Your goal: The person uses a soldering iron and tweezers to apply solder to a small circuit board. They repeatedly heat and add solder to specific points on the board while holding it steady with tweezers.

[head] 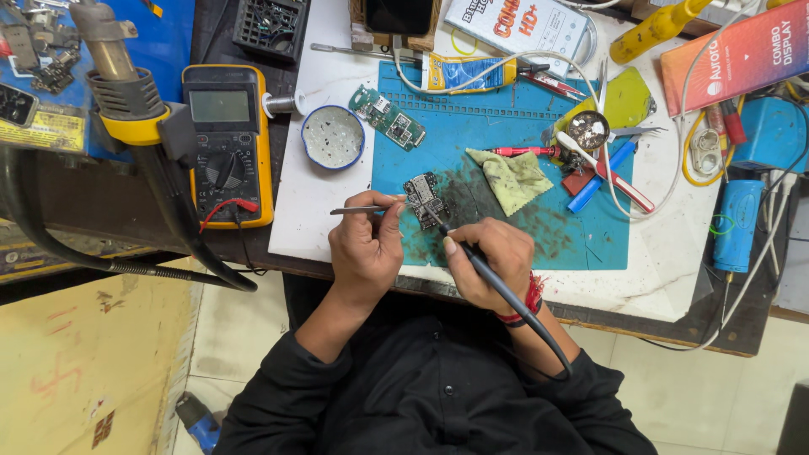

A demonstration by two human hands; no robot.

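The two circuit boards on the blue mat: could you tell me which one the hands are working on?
The dark board by the mat's near edge, beside both hands; the green board lies untouched at the far left corner.

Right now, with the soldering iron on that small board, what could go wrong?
1. The soldering iron in the right hand touches the small circuit board, which only the tweezers in the left hand seem to steady; it may slip.
2. The yellow-green cloth lies close by and could get scorched.
3. The iron's cord runs over the right wrist and might tug the tip.
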